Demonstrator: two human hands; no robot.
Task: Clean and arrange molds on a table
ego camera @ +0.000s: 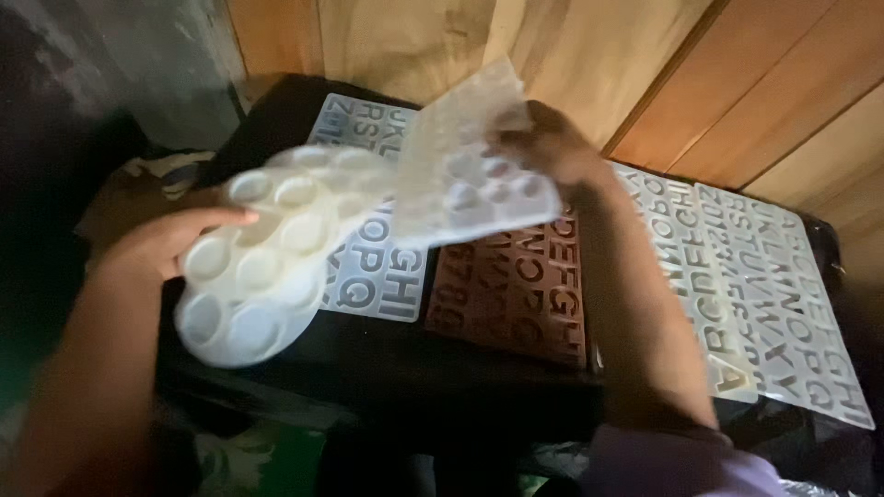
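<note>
Dim light, warm wooden plank wall [773, 83] behind a black table [387, 359]

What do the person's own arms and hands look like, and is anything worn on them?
Both forearms are bare. The left hand shows no glove, ring or watch. The right hand is also bare, and a pale lilac sleeve covers that arm near the elbow. In this dim picture no markings can be told.
</note>
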